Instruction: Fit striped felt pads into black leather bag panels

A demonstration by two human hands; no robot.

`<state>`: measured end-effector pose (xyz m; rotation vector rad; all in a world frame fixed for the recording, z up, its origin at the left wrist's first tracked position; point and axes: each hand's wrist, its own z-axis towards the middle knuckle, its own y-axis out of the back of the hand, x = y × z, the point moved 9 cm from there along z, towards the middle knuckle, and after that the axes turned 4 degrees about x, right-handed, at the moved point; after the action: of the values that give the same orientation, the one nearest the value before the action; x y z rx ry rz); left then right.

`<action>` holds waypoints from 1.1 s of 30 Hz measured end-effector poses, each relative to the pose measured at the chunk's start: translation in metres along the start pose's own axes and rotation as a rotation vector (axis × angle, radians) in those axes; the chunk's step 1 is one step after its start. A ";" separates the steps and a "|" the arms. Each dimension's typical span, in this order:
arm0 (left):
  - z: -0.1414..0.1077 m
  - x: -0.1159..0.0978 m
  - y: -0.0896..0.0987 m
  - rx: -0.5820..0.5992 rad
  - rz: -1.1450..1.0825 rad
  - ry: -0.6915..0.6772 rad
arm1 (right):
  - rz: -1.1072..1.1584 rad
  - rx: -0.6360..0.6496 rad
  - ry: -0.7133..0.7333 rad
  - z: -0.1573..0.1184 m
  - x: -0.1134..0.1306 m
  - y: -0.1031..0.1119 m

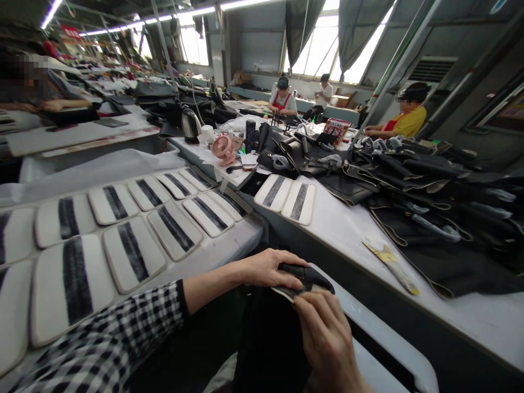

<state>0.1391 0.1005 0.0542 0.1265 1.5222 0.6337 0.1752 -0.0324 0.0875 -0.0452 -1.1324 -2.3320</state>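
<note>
A black leather piece (317,279) with a pale edge lies between my hands, over the near end of a white plastic surface (380,333). My left hand (268,268) grips it from the left, thumb and fingers on its upper side. At its lower right edge, my right hand (325,327) pinches the border with bent fingers. The underside of the leather piece is hidden. Left of my arms, white rounded panels (133,254), each with a dark stripe, lie in rows on a table.
Two more striped panels (298,202) lie on the right table, near a yellow-and-white brush-like tool (391,267). Black leather pieces (434,229) are heaped at right. Beyond are a pink fan (224,148) and a kettle (190,124). Several people sit farther back.
</note>
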 end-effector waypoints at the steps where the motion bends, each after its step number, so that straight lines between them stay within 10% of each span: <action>1: 0.000 0.000 0.001 -0.007 0.001 0.006 | -0.010 0.017 -0.049 0.002 -0.005 0.000; 9: 0.003 -0.001 -0.004 -0.097 -0.056 0.064 | -0.250 -0.012 -0.063 0.003 -0.006 0.003; 16: -0.006 0.038 0.008 -0.306 -0.120 0.099 | -0.119 -0.208 0.166 -0.045 0.088 -0.023; 19: -0.009 0.046 0.007 -0.284 -0.181 0.110 | -0.105 -0.019 0.289 -0.034 0.098 -0.025; 27: -0.024 0.039 -0.009 -0.354 -0.705 0.069 | 0.154 0.114 -0.148 0.041 -0.042 0.003; 33: -0.029 0.041 -0.009 -0.415 -0.662 0.024 | 0.231 0.055 -0.295 0.035 -0.070 -0.022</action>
<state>0.1108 0.1030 0.0115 -0.6779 1.3154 0.3978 0.2175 0.0364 0.0757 -0.4880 -1.2565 -2.1326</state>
